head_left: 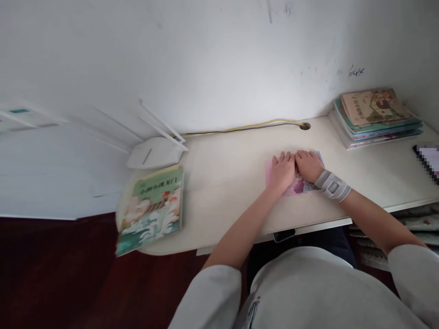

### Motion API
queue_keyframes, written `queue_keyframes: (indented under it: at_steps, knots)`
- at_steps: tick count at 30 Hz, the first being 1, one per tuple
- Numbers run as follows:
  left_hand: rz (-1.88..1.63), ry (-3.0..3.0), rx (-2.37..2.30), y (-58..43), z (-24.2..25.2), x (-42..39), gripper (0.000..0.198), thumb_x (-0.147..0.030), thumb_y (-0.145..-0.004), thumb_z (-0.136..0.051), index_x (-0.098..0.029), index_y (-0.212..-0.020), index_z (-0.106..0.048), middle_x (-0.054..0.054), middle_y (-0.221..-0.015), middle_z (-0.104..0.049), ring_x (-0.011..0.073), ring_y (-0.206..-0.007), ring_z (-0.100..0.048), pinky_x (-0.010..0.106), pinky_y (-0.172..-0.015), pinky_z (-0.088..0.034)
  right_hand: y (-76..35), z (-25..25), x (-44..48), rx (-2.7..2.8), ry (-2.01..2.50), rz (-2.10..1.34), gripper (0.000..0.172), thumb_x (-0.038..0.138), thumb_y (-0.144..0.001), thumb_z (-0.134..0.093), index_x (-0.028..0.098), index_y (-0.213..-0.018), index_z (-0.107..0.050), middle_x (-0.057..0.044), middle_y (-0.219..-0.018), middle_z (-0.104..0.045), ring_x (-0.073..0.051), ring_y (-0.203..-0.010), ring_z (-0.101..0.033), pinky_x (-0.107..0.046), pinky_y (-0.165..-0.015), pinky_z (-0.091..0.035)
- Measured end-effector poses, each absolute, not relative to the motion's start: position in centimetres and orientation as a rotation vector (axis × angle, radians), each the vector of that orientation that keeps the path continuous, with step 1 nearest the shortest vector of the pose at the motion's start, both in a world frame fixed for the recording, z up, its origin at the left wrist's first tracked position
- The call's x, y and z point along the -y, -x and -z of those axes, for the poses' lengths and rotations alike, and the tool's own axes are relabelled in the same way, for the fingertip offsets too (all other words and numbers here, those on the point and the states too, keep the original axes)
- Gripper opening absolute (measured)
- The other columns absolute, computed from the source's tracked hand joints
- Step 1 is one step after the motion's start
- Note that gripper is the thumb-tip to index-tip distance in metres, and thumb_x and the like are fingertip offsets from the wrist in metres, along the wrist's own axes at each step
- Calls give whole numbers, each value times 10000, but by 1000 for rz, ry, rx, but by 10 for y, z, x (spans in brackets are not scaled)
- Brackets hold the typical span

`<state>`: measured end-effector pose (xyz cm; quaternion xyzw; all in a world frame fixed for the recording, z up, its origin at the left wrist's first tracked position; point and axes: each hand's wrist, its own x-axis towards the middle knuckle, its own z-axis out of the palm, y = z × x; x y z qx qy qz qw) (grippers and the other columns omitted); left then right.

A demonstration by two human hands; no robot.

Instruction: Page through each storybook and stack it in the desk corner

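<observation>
Nearest, on the surface [222, 192], your left hand [284, 171] and right hand [309, 167] seem to be flattening the pink paper [291, 189] beneath, fingers close-set, any pinch impossible to tell, so shifting one likely calls for steadying with the other, yellow cable [240, 129] beyond.

Left on counter [219, 187], router [156, 153] behind book [154, 208]. Centre, paper [297, 185] under left hand [283, 171] and right hand [309, 166]. Right rear, book stack [379, 114].

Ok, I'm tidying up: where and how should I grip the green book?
Pinch the green book by its near-left corner, coming from the front left: that corner juts past the edge of the desk, so its underside should be reachable.
</observation>
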<state>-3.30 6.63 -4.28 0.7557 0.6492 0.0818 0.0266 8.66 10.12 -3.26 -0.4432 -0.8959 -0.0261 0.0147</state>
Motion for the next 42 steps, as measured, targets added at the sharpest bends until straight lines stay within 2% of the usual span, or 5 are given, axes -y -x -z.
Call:
queue_keyframes:
  at_steps: [16, 22, 29, 36, 42]
  knots:
    - [-313, -2111, -2151, 45, 51, -67, 573, -422, -933, -243, -80, -1375, -368, 169, -1467, -339, 323, -1358, -257, 486, -1101, -171, -104, 50, -106, 2674, 1489, -28, 632, 481, -945, -228, 59, -1393, -373, -176, -1462, -347, -296, -1345, -297, -418, -1087, -197]
    - [-363, -2082, -2349, 65, 44, -62, 401, -371, -917, -330, -126, -1120, -573, 160, -1155, -578, 275, -1115, -498, 399, -951, -359, -104, 53, -104, 2607, 1544, -20, 603, 519, -917, -311, 141, -1376, -412, -176, -1436, -385, -299, -1320, -330, -421, -1060, -214]
    - [-337, -1907, -2246, 80, 27, -93, 403, -423, -886, -382, -115, -919, -639, 197, -1071, -602, 318, -1100, -517, 428, -919, -369, -103, 51, -102, 2577, 1582, -56, 584, 539, -910, -314, 180, -1354, -439, -161, -1433, -394, -278, -1316, -334, -440, -1065, -192]
    - [-447, -1643, -2062, 107, 18, -104, 242, -378, -806, -542, -147, -828, -615, 115, -878, -687, 227, -884, -634, 288, -737, -456, -103, 54, -104, 2549, 1582, -100, 605, 578, -893, -291, 208, -1345, -448, -146, -1432, -398, -284, -1313, -325, -494, -1055, -195]
    - [-595, -1317, -1796, 120, 26, -55, 347, -414, -902, -374, -136, -947, -577, 118, -903, -697, 163, -746, -668, 256, -618, -505, -105, 55, -105, 2542, 1605, -165, 625, 613, -882, -257, 245, -1358, -426, -118, -1456, -369, -310, -1322, -295, -579, -1026, -191]
